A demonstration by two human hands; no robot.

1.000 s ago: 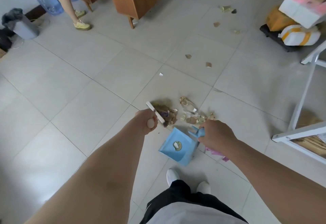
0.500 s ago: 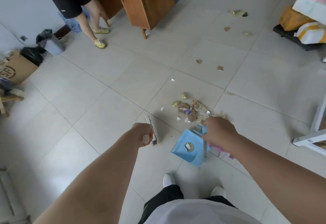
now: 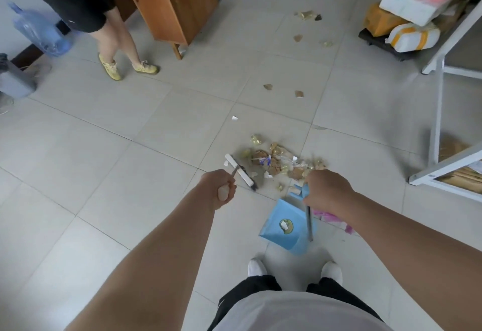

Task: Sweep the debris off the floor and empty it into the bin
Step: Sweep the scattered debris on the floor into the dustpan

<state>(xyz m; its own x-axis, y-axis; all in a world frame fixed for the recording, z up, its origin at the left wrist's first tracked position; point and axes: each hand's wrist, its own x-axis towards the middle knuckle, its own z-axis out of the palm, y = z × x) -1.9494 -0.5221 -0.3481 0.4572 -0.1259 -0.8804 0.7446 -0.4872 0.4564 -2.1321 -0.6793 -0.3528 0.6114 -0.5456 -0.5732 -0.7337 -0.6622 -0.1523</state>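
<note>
We grip the broom (image 3: 240, 170) in our left hand (image 3: 220, 191), the dustpan (image 3: 284, 226) handle in our right hand (image 3: 326, 191). The debris (image 3: 276, 161) lies heaped on the floor (image 3: 130, 174) just beyond; let's seat the dustpan flat and sweep short strokes.

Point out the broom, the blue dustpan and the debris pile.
broom (image 3: 246, 177), head view, on its white head bar.
blue dustpan (image 3: 276, 216), head view, on its flat pan.
debris pile (image 3: 273, 163), head view, on wrappers at its middle.
</note>
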